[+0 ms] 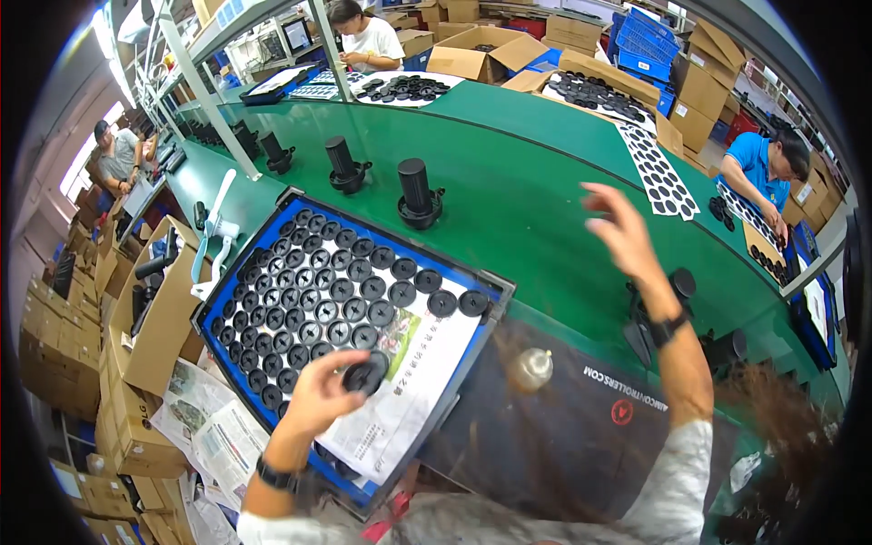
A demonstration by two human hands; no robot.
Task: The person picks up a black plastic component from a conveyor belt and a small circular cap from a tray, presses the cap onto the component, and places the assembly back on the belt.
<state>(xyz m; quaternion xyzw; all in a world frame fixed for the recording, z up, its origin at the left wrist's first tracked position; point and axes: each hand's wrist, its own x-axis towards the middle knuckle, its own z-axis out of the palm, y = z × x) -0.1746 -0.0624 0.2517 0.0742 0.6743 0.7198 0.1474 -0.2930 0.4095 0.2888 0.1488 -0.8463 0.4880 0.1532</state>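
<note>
The left hand (320,392) grips one black round disc part (366,374) between thumb and fingers, just above the near end of the blue tray (484,287). The tray sits at the near edge of the green conveyor table (509,173). Rows of identical black discs (318,291) fill its far and left portions. A white printed sheet (409,381) with a small coloured picture lines its near right portion, partly bare.

The right hand (618,227) is raised over the table with fingers spread, holding nothing. A dark band (668,329) circles that wrist.

Right of the tray lies a dark mat (563,427) bearing white lettering and a round red emblem. A small pale bottle (531,368) stands on it.

Black cylindrical units (418,193) stand upright on the table beyond the tray.

Left of the tray, an open brown carton (159,318) holds black parts. Newspaper sheets (213,427) lie below it. More brown cartons (477,50) and blue crates (645,41) stand along the far side, where other people work.
</note>
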